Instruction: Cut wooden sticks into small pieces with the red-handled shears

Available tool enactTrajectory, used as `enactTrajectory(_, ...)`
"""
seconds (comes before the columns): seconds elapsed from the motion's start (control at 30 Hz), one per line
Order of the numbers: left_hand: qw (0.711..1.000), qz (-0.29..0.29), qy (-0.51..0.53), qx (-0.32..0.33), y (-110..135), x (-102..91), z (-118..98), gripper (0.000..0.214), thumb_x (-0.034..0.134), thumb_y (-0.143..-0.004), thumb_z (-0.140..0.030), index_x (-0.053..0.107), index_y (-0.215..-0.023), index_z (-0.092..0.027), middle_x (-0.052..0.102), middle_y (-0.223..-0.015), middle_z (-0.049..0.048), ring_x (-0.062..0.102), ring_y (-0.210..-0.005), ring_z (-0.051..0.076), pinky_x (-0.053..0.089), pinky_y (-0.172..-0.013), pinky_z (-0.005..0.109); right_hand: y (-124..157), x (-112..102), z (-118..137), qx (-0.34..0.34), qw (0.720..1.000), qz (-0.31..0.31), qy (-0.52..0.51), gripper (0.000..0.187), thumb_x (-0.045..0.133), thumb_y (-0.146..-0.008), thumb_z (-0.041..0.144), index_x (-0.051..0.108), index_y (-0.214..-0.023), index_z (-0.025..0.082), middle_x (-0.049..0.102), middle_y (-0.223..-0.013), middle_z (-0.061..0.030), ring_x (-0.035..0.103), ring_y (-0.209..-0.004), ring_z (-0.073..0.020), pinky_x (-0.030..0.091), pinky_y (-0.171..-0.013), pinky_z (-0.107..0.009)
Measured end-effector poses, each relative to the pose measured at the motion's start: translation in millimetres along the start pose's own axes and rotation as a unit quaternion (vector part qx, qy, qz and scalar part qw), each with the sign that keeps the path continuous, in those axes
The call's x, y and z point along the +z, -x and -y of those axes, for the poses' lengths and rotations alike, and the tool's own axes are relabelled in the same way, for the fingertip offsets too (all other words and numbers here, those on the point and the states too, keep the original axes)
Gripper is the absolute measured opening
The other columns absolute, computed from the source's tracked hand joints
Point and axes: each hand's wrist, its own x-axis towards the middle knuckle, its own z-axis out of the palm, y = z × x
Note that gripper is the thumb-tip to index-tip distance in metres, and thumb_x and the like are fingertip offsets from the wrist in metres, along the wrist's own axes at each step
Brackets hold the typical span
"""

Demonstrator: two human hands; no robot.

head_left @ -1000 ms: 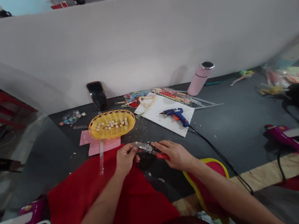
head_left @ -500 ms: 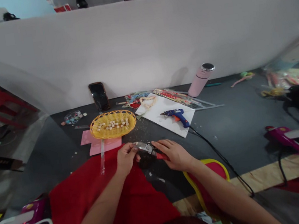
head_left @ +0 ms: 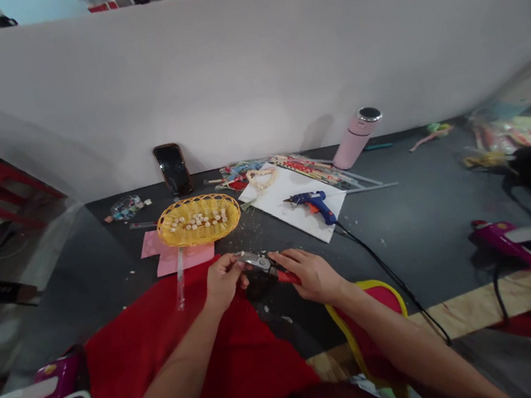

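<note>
Above the dark table, my right hand (head_left: 313, 274) is closed around the red handles of a pair of pruning shears (head_left: 258, 262). Their silver head points left, toward my left hand (head_left: 224, 284). My left fingers are pinched together right at the tip of the shears; whatever small thing sits between them is too small to make out. Just beyond my left hand, a yellow woven basket (head_left: 164, 234) contains several small whitish pieces (head_left: 199, 220). Below my wrists, a red cloth (head_left: 140, 361) covers the front of the table.
A blue glue gun (head_left: 313, 201) lies on a white board (head_left: 277, 214), its black cord (head_left: 377, 256) running to the front edge. Pink paper (head_left: 188, 260) lies under the basket. A phone (head_left: 173, 170) and a pink bottle (head_left: 355, 143) stand near the white partition (head_left: 229, 79).
The camera view has shifted slightly. My hands and the shears hold almost the same position, with the shears' tip still at my left fingers.
</note>
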Motion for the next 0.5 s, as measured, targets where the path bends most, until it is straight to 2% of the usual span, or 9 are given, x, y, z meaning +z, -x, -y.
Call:
enactTrajectory(0.13,1.000,-0.005,0.013,0.009,0.0,1.0,1.6,0.020,0.064,-0.075,-0.034,0.059,-0.076,-0.015,0.064,-0.060,-0.0014,0.052,-0.040,0.007,0.042,-0.040,0.018,-0.4,0.3,1.9,0.011,1.000,0.000,-0.004,0.070,0.048,-0.069,0.008,0.036,-0.137,0.020,0.053,-0.122,-0.0098,0.052,-0.107,-0.0212,0.043,-0.093,-0.033)
enactTrajectory(0.3,1.000,-0.028,0.002,0.001,0.5,0.8,1.9,0.020,0.064,-0.074,-0.034,0.057,-0.074,-0.016,0.055,-0.045,-0.0061,0.051,-0.037,0.008,0.041,-0.039,0.017,-2.5,0.8,2.8,0.009,1.000,-0.007,0.009,0.072,0.049,-0.068,0.009,0.035,-0.137,0.020,0.052,-0.123,-0.0100,0.050,-0.107,-0.0229,0.041,-0.094,-0.036)
enactTrajectory(0.5,1.000,-0.009,-0.022,0.003,-0.5,-1.8,2.6,0.019,0.061,-0.075,-0.033,0.058,-0.073,-0.015,0.056,-0.042,-0.0051,0.050,-0.035,0.009,0.040,-0.039,0.018,-3.2,-2.9,2.5,0.005,1.000,0.008,0.019,0.072,0.050,-0.069,0.013,0.033,-0.139,0.019,0.050,-0.126,-0.0104,0.047,-0.108,-0.0248,0.039,-0.094,-0.039)
